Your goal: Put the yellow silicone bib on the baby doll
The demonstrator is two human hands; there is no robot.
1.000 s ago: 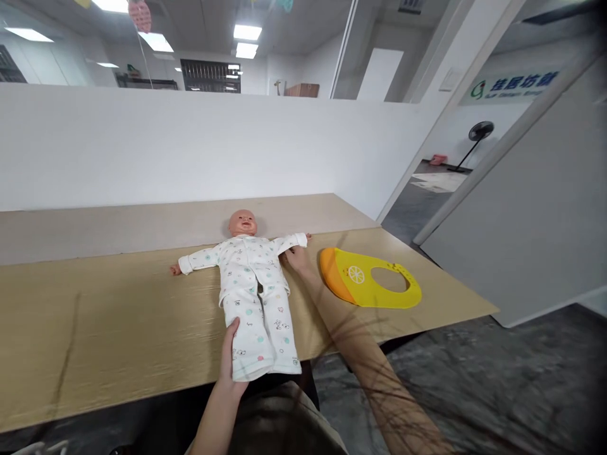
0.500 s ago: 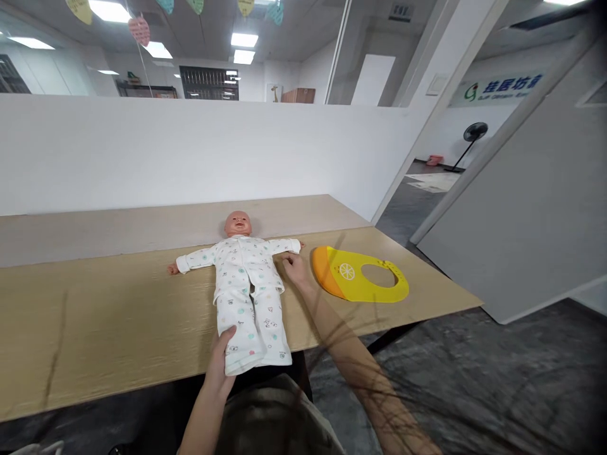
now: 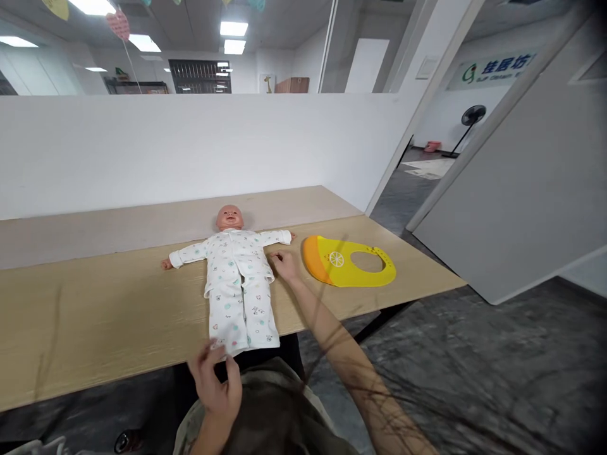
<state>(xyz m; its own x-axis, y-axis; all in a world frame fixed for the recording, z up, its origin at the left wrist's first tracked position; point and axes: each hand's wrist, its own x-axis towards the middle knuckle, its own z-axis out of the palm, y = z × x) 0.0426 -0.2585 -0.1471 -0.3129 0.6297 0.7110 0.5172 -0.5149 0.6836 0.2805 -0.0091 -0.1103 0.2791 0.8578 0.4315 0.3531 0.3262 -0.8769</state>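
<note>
A baby doll in white printed pyjamas lies on its back on the table, arms spread and its legs towards me. The pyjama top and trousers look smooth; the trouser legs reach the table's front edge. My left hand is raised at the cuff on the left of the view, thumb and fingers apart, its fingertips blurred. Beside the top, below the doll's arm on the right, my right hand has its fingers curled in; whether they pinch anything is hidden. Right of it lies a yellow bib with an orange pocket.
The wooden table runs along a white partition wall with glass above it. On the right, a grey door panel stands beyond the table's corner. A fan is visible through the doorway.
My left hand has let go of the trouser leg and come back towards me, fingers opening. My right hand stays beside the top. The view has shifted slightly.
</note>
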